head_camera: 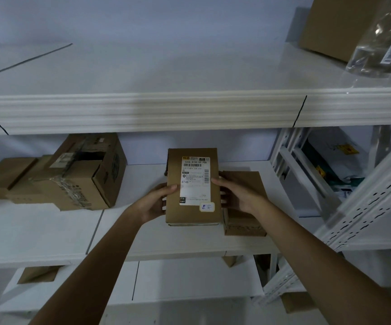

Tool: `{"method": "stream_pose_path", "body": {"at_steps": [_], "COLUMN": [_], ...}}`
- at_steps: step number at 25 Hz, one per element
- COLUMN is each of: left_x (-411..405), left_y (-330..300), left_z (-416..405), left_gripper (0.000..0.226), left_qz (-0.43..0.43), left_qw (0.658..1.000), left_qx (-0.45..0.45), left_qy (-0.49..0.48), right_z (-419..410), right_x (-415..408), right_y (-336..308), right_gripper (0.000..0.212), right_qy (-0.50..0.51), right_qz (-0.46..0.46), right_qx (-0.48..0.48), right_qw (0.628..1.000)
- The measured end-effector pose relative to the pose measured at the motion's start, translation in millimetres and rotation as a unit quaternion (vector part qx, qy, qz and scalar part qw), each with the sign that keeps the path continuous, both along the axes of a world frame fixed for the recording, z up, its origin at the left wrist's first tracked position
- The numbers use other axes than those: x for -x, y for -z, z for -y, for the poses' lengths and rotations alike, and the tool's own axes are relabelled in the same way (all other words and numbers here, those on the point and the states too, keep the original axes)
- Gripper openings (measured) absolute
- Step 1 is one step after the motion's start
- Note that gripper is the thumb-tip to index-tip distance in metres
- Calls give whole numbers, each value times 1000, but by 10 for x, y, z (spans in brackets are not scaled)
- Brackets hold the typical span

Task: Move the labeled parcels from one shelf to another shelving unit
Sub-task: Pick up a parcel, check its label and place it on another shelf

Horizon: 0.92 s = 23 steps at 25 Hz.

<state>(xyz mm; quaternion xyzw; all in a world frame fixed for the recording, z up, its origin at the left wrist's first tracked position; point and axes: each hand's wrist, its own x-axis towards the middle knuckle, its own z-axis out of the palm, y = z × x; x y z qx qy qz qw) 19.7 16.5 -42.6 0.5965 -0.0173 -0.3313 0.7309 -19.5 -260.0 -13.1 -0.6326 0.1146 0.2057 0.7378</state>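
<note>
The labeled parcel [193, 186] is a flat brown box held between both hands over the middle shelf [185, 245], near its front edge, with the white shipping label turned up to the camera, probably so that it can be read. The left hand [153, 202] presses the left long side and the right hand [238, 194] the right long side; the fingers [218, 181] of both are closed on the parcel, thumbs on the top face. It is hard to tell whether its lower end rests on the shelf or is lifted a little. Just beside it on the right, a second small box [245, 219] lies on the shelf, partly hidden behind the right hand. More cartons [72, 174] stand toward the left end of the shelf, the farthest cut off by the picture edge. On the upper shelf [189, 111], at the right corner, a carton and a clear plastic bag [382, 41] are cut off too. The small label print is not readable.
</note>
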Motion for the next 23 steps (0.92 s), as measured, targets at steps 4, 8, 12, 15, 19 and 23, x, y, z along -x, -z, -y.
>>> {"method": "stream_pose_path", "body": {"at_steps": [4,8,12,15,19,23], "left_x": [147,397,559,752,1141,1731], "left_y": [110,167,206,151,30,-131], "left_z": [-12,-194,-481,-802,-1436,-2469], "left_gripper": [105,96,94,94,91,94], "left_qz": [-4,0,-4,9,19,32], "left_qw": [1000,999,998,998,997,994], "left_qx": [3,8,19,19,21,2], "left_qy": [-27,-33,-57,-64,-77,-104], "right_z": [-16,-185,-437,-773,-1433,-2493], "right_x": [37,137,281,441,713,1105], "right_y": [31,111,65,2,-50,-90], "right_gripper": [63,66,60,49,58,62], "right_qy": [-15,-31,-31,-41,-62,-99], "right_qz": [3,7,16,19,28,44], "right_qx": [10,14,25,31,30,22], "right_qw": [1000,999,999,999,997,994]}}
